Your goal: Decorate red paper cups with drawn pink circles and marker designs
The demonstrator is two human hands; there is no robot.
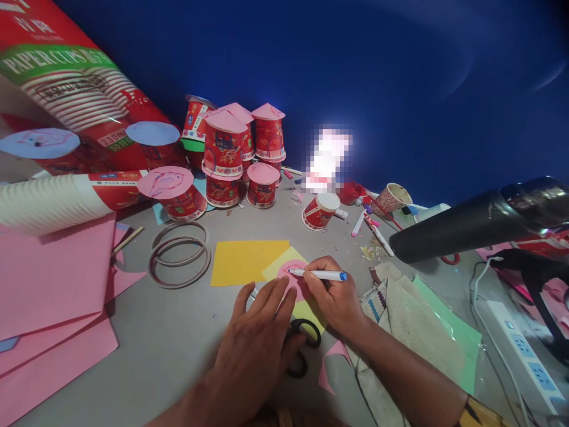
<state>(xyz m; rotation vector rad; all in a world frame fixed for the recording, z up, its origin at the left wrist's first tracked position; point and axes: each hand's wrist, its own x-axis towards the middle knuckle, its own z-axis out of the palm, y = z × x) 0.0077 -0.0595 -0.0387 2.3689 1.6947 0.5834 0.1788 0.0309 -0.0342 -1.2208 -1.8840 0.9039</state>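
A grey bench (186, 332) is backed by a blue wall (267, 53) beyond the fingers; a white marker (326, 275) is pinched by the right hand's (340, 299) fingers over a pink paper disc (299, 284); the disc is partly covered by the left hand (258, 326), fingers slightly spread; scissors (319, 337) beneath are half hidden; a bright shape (326, 160) beyond is pixelated.

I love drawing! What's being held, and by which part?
The right hand grips a marker near its tip. The left hand lies over scissors; I can't tell if it holds them.
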